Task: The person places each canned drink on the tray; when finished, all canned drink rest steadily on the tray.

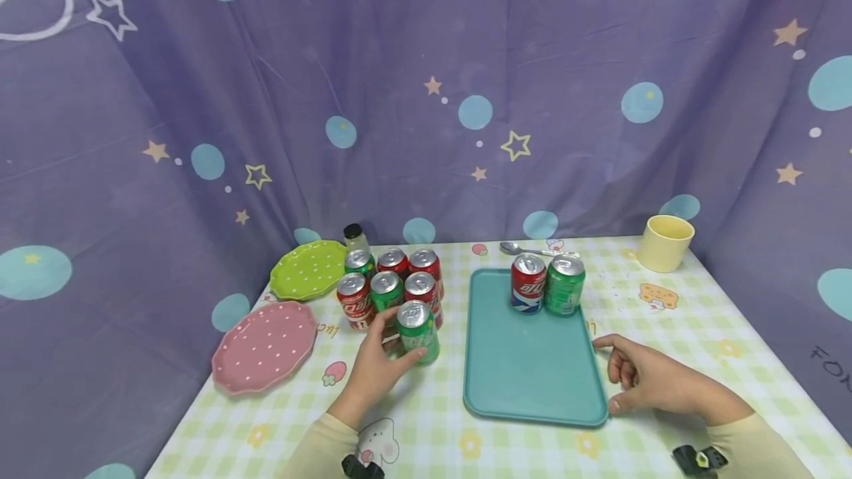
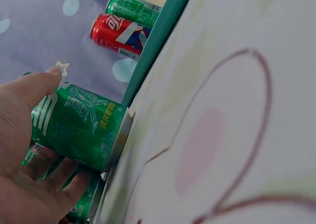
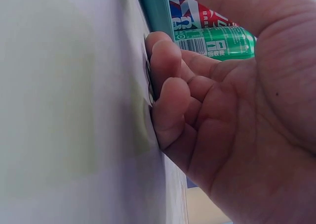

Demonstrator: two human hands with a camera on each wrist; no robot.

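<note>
The left hand (image 1: 376,369) pinched the front green can (image 1: 418,335), beside the other cans (image 1: 355,302) and left of the tray (image 1: 532,372). The right hand (image 1: 655,383), loosely bent, touched the tray's edge. This seemed the grabbing step — next probably needed a steady carry.

Out on the left, a pink dotted plate (image 1: 265,347) lies in front of a lime-green dotted plate (image 1: 308,270), and a black-capped jar (image 1: 356,240) stands just beside the latter. Along the back, a spoon (image 1: 526,250) rests on the checked tablecloth (image 1: 419,423), a yellow cup (image 1: 664,248) holds the right corner, and a starry purple curtain (image 1: 399,43) hangs behind.
</note>
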